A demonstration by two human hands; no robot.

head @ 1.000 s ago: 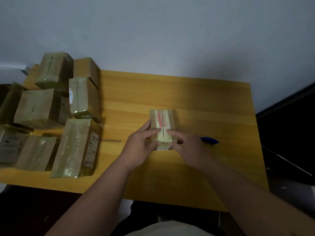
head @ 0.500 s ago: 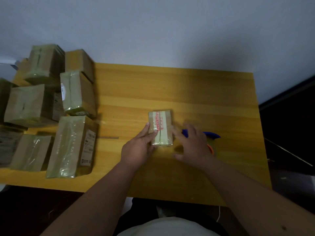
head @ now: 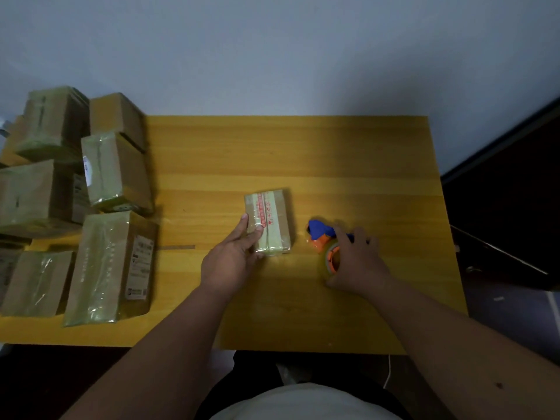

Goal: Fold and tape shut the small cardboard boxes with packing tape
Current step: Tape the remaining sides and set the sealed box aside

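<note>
One small cardboard box (head: 268, 221) lies flat near the middle of the yellow wooden table (head: 333, 153), its top flaps closed and a strip of red-printed tape running lengthwise over the seam. One tape dispenser (head: 322, 237), blue and orange with a roll of clear packing tape, sits on the table just to the right of the box, apart from it.

At the left end of the table stands a cluster of taped parcels (head: 116, 169). Seven can be counted, though the dim light and the frame edge may hide more. The largest nearby one (head: 110, 268) lies flat with a white printed label on its right side. A short strip of tape (head: 177, 247) is stuck to the table between that parcel and the box.

Both forearms reach in from the bottom of the view. The left hand (head: 231, 259) rests on the near left corner of the box, fingers extended and laid over its top and edge, pressing it down rather than curling round it. The right hand (head: 356, 262) is well to the right, set down over the dispenser with fingers spread and bent across the roll and handle, thumb at the near side of the roll, grasping it.
</note>
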